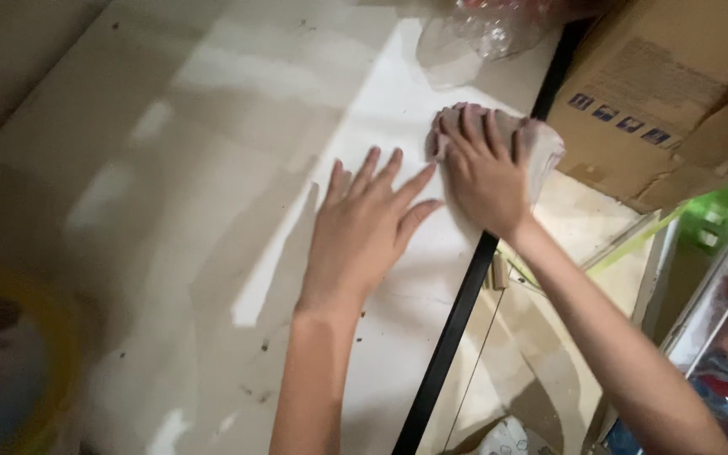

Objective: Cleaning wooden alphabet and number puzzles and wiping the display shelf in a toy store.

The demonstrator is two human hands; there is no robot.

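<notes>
Right hand (486,173) presses cloth (541,143); left hand (364,227) flat.

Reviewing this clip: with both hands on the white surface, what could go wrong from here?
The cloth under the right hand lies at the black edge, so it may slip off. The clear plastic bag sits just beyond it and could be pushed. The left hand, pressed flat, may pick up the dark specks.

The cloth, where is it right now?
In the head view the cloth lies under the right hand, at the white counter's right edge, beside the cardboard box.
</notes>
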